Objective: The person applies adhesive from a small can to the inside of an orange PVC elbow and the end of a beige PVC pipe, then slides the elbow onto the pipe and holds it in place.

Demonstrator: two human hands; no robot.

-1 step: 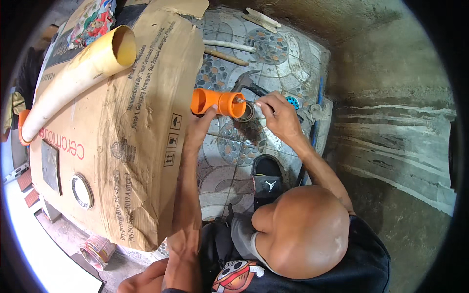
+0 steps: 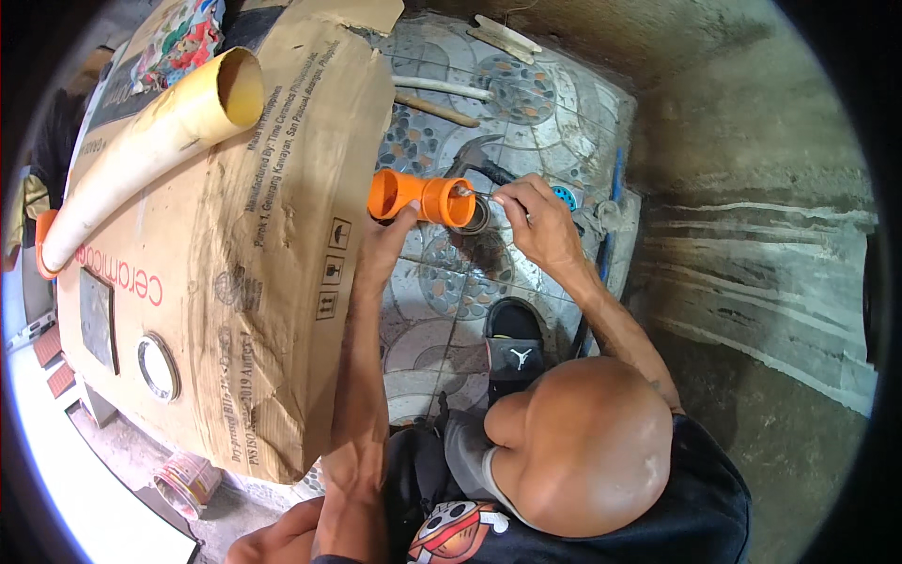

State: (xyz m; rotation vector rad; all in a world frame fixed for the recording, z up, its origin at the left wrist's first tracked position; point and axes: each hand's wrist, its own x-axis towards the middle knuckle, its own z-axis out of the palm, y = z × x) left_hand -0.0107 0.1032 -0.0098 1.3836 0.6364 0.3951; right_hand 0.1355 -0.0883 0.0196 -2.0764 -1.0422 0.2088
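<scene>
My left hand [image 2: 385, 240] grips an orange branched pipe fitting [image 2: 432, 199] beside the cardboard's right edge. My right hand [image 2: 540, 226] pinches a thin metal tool [image 2: 481, 197], its far end at the fitting's open right mouth; that tip is too small to make out. Under the fitting, a dark round opening with a metal rim [image 2: 477, 221] is partly hidden, with a brown wet patch [image 2: 484, 252] in front. A claw hammer [image 2: 479, 155] lies just behind, and a blue perforated disc [image 2: 564, 196] sits right of my right hand.
Large cardboard [image 2: 207, 273] fills the left, bearing a white pipe [image 2: 132, 164] and metal ring [image 2: 153, 367]. Tiled floor [image 2: 413, 320] holds sticks [image 2: 437, 108] at the back. A concrete wall [image 2: 742, 160] bounds the right. My bare knee [image 2: 592, 442], sandalled foot [image 2: 515, 352] and a bucket [image 2: 186, 484] are low.
My right hand and the thin tool have shifted very slightly at the fitting's mouth. My left hand and the fitting stay in place.
</scene>
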